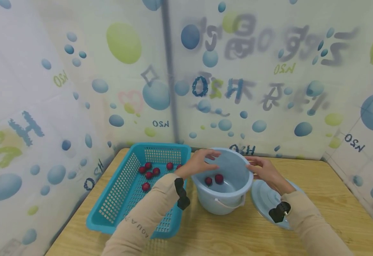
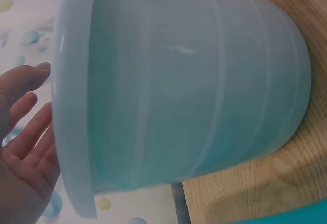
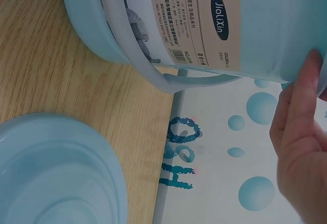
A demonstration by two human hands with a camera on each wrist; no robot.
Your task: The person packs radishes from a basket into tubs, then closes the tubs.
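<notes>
A light blue bucket stands upright on the table, with two dark red round fruits at its bottom. Above its left rim, my left hand reaches over the opening with fingers spread and slightly bent, nothing between them. The left wrist view shows the left hand beside the rim. My right hand holds the bucket's right rim; in the right wrist view its fingers lie along the outer wall just under the rim. The white handle hangs down near a paper label.
A turquoise slotted basket with several dark red fruits stands left of the bucket, partly behind my left sleeve. The light blue lid lies on the wooden table under my right forearm. A patterned curtain hangs behind.
</notes>
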